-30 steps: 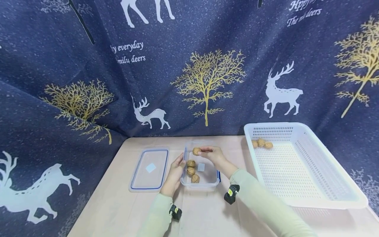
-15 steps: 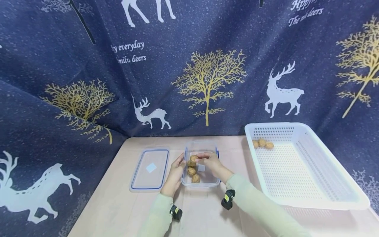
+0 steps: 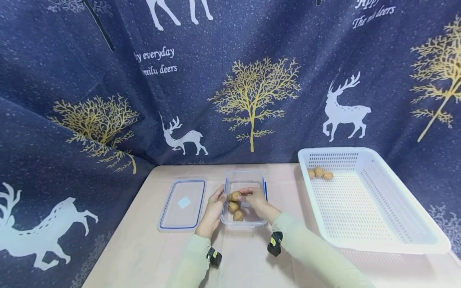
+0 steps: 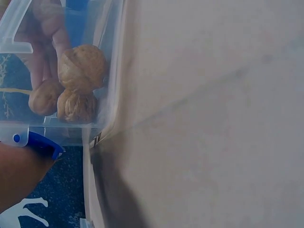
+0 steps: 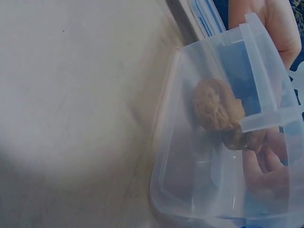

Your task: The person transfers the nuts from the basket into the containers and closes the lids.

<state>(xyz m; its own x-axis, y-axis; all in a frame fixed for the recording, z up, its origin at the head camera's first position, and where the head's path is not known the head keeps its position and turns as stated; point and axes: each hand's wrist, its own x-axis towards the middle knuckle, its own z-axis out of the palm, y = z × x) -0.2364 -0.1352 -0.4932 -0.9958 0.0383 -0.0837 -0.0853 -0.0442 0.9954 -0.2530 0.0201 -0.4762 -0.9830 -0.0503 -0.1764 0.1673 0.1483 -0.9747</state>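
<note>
A clear plastic food container (image 3: 257, 218) with blue clips stands before me, without its lid. At its left wall, my left hand (image 3: 213, 210) grips the side, thumb at the rim and fingers outside. Inside the box my right hand (image 3: 255, 199) pinches a walnut (image 3: 235, 195) between thumb and fingertips, low by the left wall. Two more walnuts line that wall toward me, a middle one (image 3: 233, 207) and a front walnut (image 3: 238, 216). Through the plastic, the left wrist view shows the right fingers (image 4: 46, 64) at a walnut (image 4: 46, 99) beside two others.
Left of the container lies its clear lid (image 3: 173, 214) with a blue seal and a pale square label. A large white perforated basket (image 3: 315, 208) stands to the right, with several walnuts (image 3: 318, 172) in its far left corner. A dark blue deer-print cloth (image 3: 288, 136) hangs behind the table.
The right hand has brought its walnut down and toward me from the container's far end to the row of walnuts. My left hand stays at the left wall.
</note>
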